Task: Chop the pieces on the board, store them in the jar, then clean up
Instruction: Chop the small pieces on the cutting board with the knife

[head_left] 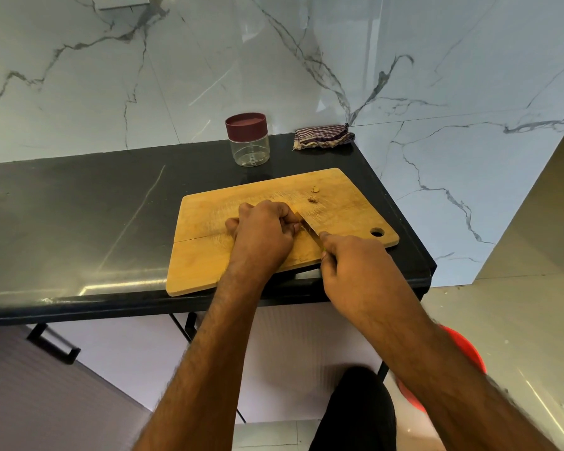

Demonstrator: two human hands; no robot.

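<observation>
On wooden board (202,265), left hand (262,234) curled, right hand (355,271) gripping knife (310,227)

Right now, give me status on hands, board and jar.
Left hand curled on the board, what it pins hidden. Right hand grips the knife, blade on board. Two pieces loose. Jar lidded, empty, clear behind.

I am getting one head-worn wide-angle view, looking forward and steeply down from above the person's forearms onto the near corner of a dark counter (79,222). It is sitting close over the wooden board (339,203), taking in the marble wall (209,60) behind and floor (518,320) at right.
</observation>
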